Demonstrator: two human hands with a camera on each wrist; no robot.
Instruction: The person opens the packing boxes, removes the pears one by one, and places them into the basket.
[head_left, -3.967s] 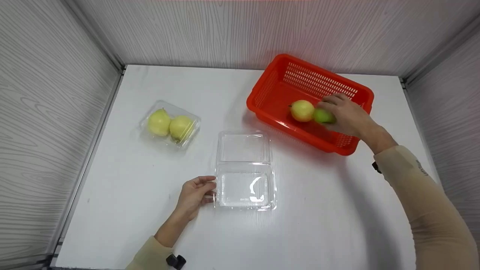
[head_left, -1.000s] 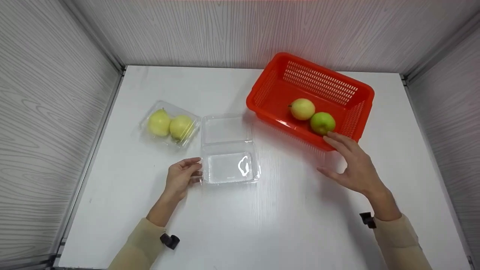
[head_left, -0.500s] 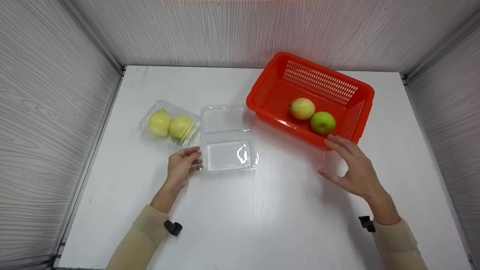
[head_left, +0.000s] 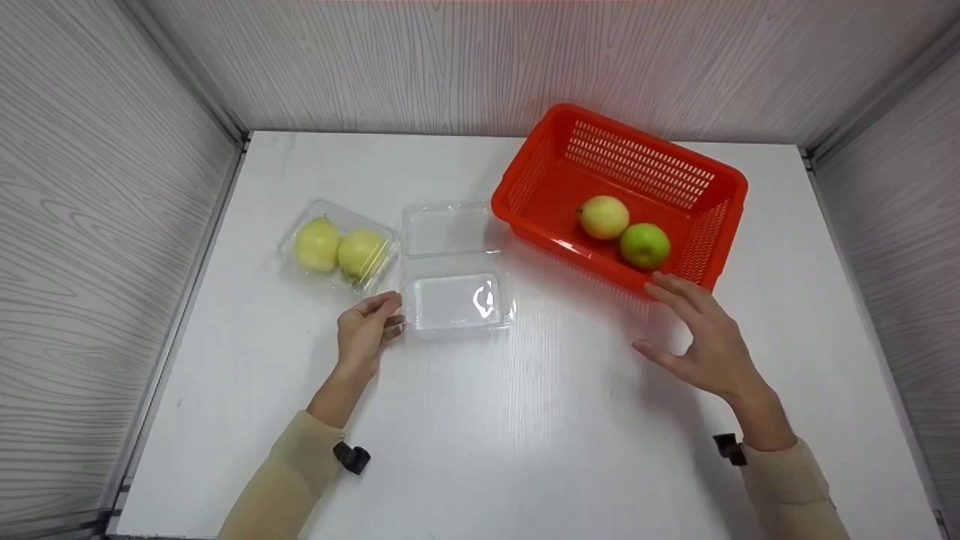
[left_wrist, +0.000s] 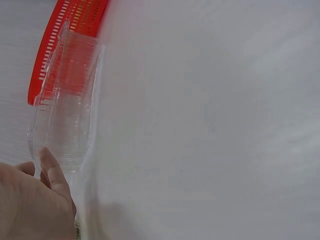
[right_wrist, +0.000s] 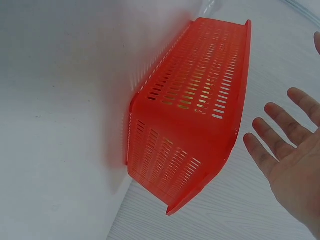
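Note:
My left hand (head_left: pixel 365 331) pinches the left edge of an open clear plastic clamshell box (head_left: pixel 457 304), which lies flat with its lid folded back. The left wrist view has the thumb and fingers at the end of the same clamshell box (left_wrist: pixel 62 125). My right hand (head_left: pixel 709 341) has its fingers spread, just in front of a red plastic basket (head_left: pixel 570 255), and holds nothing. A pale yellow pear (head_left: pixel 604 217) and a green apple (head_left: pixel 645 246) sit side by side in the basket. The right wrist view shows the hand (right_wrist: pixel 295 150) beside the basket's slotted wall (right_wrist: pixel 185 120).
Left of the open box stands a second clear clamshell (head_left: pixel 322 206) containing two yellow pears (head_left: pixel 316 244). Grey wood-grain panels (head_left: pixel 420 67) enclose the white tabletop (head_left: pixel 480 450) at the back and sides.
My right hand has let go of the green apple and drawn back to the basket's front rim. My left hand has slid the open clamshell away and to the left, beside the filled one.

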